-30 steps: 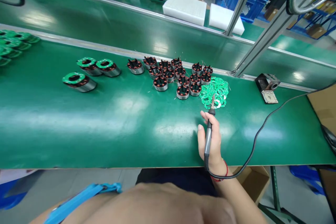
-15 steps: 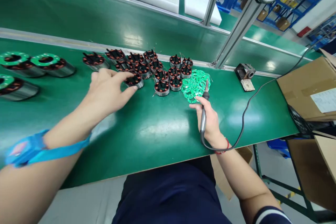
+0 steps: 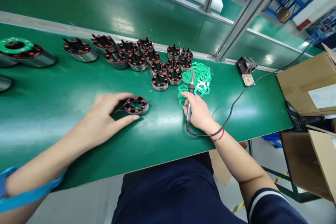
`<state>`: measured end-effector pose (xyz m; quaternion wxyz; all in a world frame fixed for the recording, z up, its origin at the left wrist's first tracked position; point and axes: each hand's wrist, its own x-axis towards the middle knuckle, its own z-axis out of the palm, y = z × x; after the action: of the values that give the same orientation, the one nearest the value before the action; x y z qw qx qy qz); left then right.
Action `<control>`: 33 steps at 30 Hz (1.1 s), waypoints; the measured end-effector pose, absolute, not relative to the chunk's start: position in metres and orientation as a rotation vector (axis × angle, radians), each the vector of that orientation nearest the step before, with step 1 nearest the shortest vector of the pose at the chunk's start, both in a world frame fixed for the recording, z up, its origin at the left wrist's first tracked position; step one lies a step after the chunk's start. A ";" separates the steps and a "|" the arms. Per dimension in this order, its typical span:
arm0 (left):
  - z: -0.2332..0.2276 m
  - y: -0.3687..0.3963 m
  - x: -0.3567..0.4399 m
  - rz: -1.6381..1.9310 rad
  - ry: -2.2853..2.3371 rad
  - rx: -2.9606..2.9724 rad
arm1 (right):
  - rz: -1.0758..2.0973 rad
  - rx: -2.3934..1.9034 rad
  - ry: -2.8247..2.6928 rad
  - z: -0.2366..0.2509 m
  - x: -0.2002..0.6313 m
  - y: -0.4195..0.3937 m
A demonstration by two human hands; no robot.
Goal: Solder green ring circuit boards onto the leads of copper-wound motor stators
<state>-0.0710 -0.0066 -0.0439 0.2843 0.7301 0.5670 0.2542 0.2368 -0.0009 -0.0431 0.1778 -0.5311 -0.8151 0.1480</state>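
Observation:
My left hand has its thumb and fingers around a wound motor stator, with copper coils and thin loose wires, low over the front of the bench. In my right hand is a soldering iron, its tip pointing up and away from me. The fingertips of that hand are at the near edge of a pile of green ring-shaped circuit boards; whether they pinch one is hard to see. Behind both hands several more stators stand in a cluster.
Stators topped with green rings stand at the far left. A soldering iron stand sits at the right, and the iron's black cord runs past it. A cardboard box is at the bench's right end. A metal post rises behind.
My left hand has brought one stator from the cluster toward me. My right hand has shifted left with the iron, and a few green rings now lie apart at the pile's left side.

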 end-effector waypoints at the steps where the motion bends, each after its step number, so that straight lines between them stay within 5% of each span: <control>1: -0.043 -0.007 -0.066 0.652 1.493 1.962 | 0.431 -1.463 -2.327 -0.043 0.236 -0.004; 17: -0.025 0.011 -0.006 0.366 0.970 2.444 | 0.385 -1.313 -1.799 -0.034 0.247 -0.062; 33: -0.032 0.006 -0.004 0.703 0.983 2.593 | 0.736 -1.371 -1.400 -0.034 0.241 -0.064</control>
<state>-0.0037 0.0064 -0.0323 0.1402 0.8975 0.3401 0.2434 0.2413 -0.0639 -0.0341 0.5005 -0.5670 -0.5790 0.3044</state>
